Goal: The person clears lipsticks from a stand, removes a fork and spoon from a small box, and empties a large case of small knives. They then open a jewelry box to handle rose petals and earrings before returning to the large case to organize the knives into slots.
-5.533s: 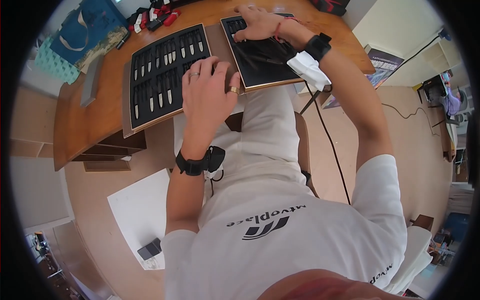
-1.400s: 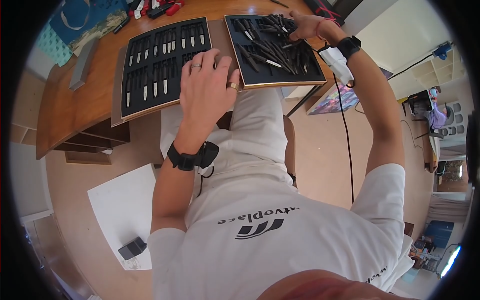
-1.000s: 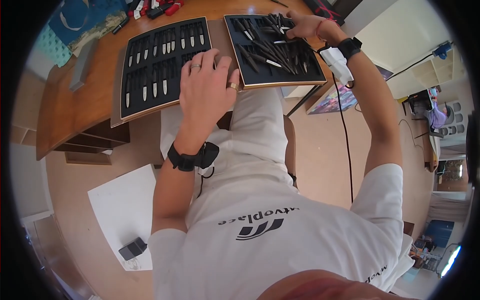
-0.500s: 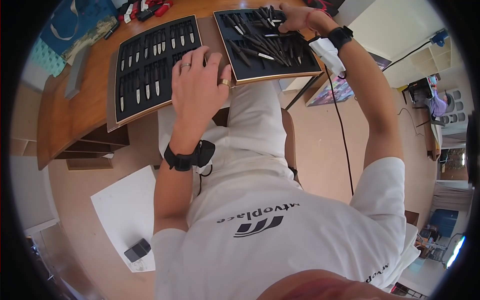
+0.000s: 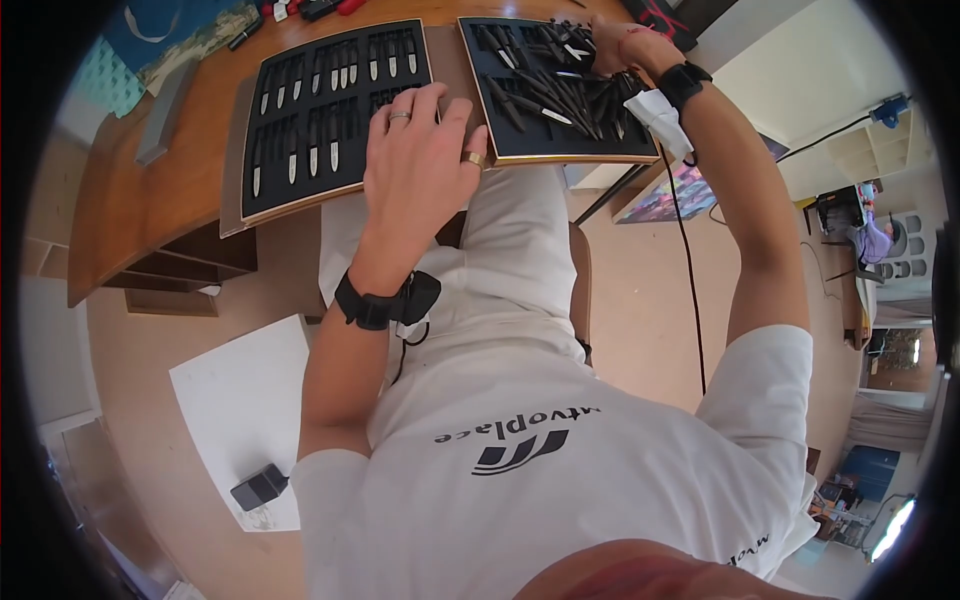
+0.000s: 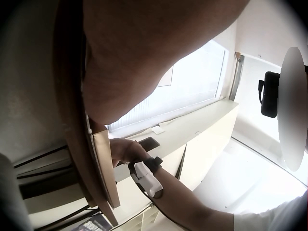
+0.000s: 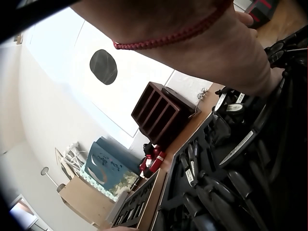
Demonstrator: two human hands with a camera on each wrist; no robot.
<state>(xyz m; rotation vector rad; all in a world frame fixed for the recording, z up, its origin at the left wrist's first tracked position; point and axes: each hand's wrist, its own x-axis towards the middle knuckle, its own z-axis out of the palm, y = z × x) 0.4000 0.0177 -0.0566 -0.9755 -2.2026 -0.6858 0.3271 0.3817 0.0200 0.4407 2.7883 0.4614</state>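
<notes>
My left hand [image 5: 415,165] rests palm down at the near right corner of the left tray [image 5: 240,165], fingers loosely bent and nothing visible under them. That dark slotted tray holds rows of slim black pieces [image 5: 315,70] with white, blade-shaped ends. In the right tray [image 5: 500,150], similar pieces lie in a loose, overlapping pile [image 5: 560,100]. My right hand [image 5: 612,48] reaches down among them at the far right corner. In the right wrist view, its fingertips are hidden behind black pieces [image 7: 238,147]; whether it grips one, I cannot tell.
Both trays stand at the front edge of a wooden desk [image 5: 115,190]. A grey bar [image 5: 165,115], a blue bag [image 5: 165,30] and red and black items [image 5: 315,8] lie beyond the left tray. A black cable [image 5: 690,260] hangs below the right wrist.
Earlier, my right hand was over the left part of the right tray; it has moved to the far right corner. The loose pieces now lie piled toward the right. My left hand stays put.
</notes>
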